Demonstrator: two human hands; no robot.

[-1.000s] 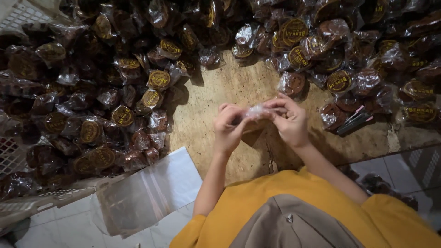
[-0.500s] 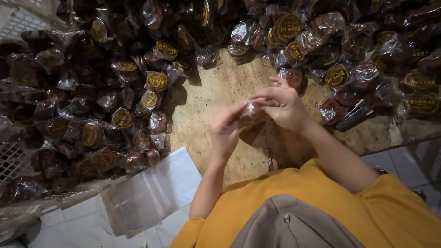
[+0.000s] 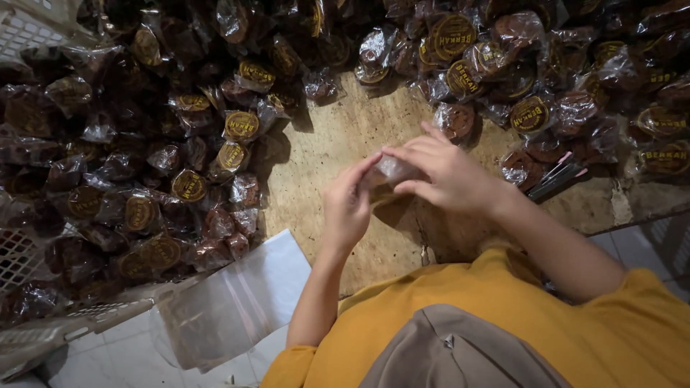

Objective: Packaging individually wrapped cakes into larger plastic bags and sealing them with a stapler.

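Left hand (image 3: pixel 347 208): fingers pinch the small clear packet (image 3: pixel 392 171).
Right hand (image 3: pixel 445 176): fingers grip the same packet.
Surface (image 3: pixel 338 144): bare wood below fingers.
Wrapped dark sweets (image 3: pixel 180 179): heaped beyond and beside the fingers.

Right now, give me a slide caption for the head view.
Both hands, left hand and right hand, hold a small clear bag over a wooden board ringed by wrapped dark sweets.

The sweet packs (image 3: pixel 242 126) are dark brown in shiny clear wrap with round gold stickers; the desk (image 3: pixel 338 151) is light brown and speckled; the sleeve (image 3: pixel 618 316) is yellow; the basket (image 3: pixel 43 338) is white.
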